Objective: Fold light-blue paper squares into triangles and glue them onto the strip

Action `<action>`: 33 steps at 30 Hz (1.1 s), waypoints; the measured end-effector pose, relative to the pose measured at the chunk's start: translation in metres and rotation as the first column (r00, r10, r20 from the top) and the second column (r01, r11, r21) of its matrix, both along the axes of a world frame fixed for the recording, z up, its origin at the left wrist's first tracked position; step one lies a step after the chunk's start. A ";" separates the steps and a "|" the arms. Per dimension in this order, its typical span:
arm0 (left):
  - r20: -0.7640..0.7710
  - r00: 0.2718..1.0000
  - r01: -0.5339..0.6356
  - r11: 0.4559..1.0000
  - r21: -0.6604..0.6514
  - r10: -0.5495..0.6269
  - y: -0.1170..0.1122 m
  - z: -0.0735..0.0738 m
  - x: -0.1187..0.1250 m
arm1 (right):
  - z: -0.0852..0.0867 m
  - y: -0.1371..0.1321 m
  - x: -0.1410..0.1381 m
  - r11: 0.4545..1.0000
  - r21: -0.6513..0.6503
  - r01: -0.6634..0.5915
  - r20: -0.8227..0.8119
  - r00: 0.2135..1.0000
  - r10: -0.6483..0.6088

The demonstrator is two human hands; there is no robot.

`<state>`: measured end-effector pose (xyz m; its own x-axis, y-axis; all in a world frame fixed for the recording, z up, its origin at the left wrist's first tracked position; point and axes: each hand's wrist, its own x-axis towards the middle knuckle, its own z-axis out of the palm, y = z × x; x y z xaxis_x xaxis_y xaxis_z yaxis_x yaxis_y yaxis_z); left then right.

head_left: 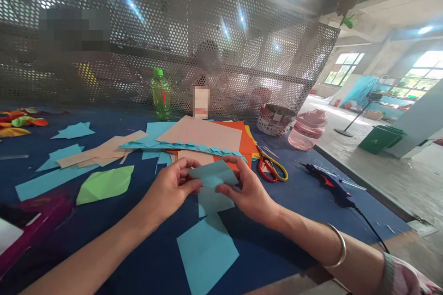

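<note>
Two bare hands work over a blue-covered table [277, 235], the left hand [169, 189] and right hand [249, 189] meeting on a folded sheet of light blue paper [213, 174] held just above the tabletop. The fingers of each hand are close together and pinch the sheet from its opposite sides, though the fingertips behind the paper are hidden, so the exact grip is hard to make out. Directly beneath lie a second light blue piece [215, 202] and a flat blue square [206, 253]. Ahead sit a pleated blue paper strip [183, 147], a tan sheet [199, 133] on orange card [242, 136], and red-and-yellow scissors [272, 168]. A hot glue gun [328, 184] lies to the right. Behind a perforated metal screen [173, 23], a blurred figure cannot be made out.
</note>
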<state>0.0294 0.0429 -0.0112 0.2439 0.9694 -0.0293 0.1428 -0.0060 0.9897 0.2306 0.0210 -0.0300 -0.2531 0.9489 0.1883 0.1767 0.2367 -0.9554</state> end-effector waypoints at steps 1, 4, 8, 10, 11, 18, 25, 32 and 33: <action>0.019 1.000 -0.004 1.000 -0.008 0.004 0.000 0.000 0.000 | -0.001 0.000 0.000 1.000 -0.004 0.004 -0.003 1.000 -0.004; 0.089 0.996 -0.001 0.998 -0.062 0.006 -0.002 0.000 0.001 | -0.003 0.001 -0.001 1.000 -0.009 0.021 -0.030 0.999 -0.021; 0.119 0.992 0.052 0.984 -0.172 -0.032 -0.006 -0.002 0.003 | -0.008 0.000 -0.003 1.000 -0.010 0.008 -0.077 0.997 -0.009; 0.134 0.990 0.073 0.976 -0.204 -0.046 -0.008 -0.003 0.003 | -0.010 -0.001 -0.004 1.000 -0.011 -0.001 -0.067 0.998 0.000; 0.141 0.989 0.074 0.975 -0.209 -0.045 -0.008 -0.004 0.003 | -0.010 -0.002 -0.004 1.000 -0.009 -0.003 -0.056 0.998 0.002; 0.237 0.972 0.050 0.970 -0.238 0.008 -0.004 -0.001 0.000 | -0.003 -0.005 -0.001 0.983 0.170 -0.063 0.083 0.995 0.050; 0.256 0.966 0.055 0.960 -0.276 0.018 0.001 0.003 -0.007 | -0.001 0.005 0.009 0.805 0.576 -0.144 0.286 0.958 -0.033; 0.288 0.957 0.118 0.960 -0.253 -0.041 -0.005 0.004 0.000 | -0.008 0.011 0.013 0.722 0.665 -0.193 0.354 0.932 -0.078; 0.288 0.957 0.117 0.959 -0.260 -0.039 -0.005 0.004 0.000 | -0.008 0.011 0.013 0.721 0.662 -0.205 0.359 0.931 -0.066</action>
<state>0.0295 0.0383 -0.0070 0.3545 0.9114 -0.2089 -0.1268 0.2683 0.9550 0.2434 0.0315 -0.0378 -0.4867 0.5710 0.6611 0.4054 0.8180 -0.4081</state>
